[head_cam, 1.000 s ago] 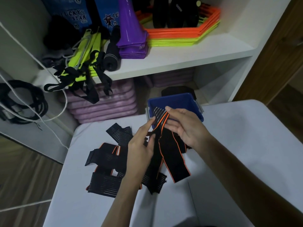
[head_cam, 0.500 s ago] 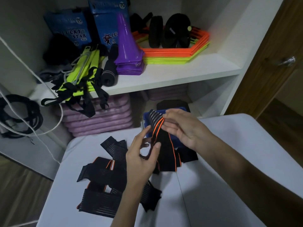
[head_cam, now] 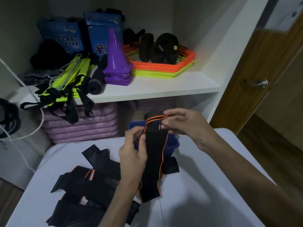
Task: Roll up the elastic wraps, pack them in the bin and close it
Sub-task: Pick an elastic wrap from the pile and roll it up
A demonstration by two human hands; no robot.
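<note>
Both hands pinch one black, orange-edged wrap by its top edge, left hand at its left corner, right hand at the right; it hangs before the blue bin, loose wraps piled near-left on the white table

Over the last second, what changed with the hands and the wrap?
Both hands, left hand and right hand, kept their grip on the orange-edged wrap and folded its top end over, starting the roll. The loose wraps on the table and the blue bin stayed put.
</note>
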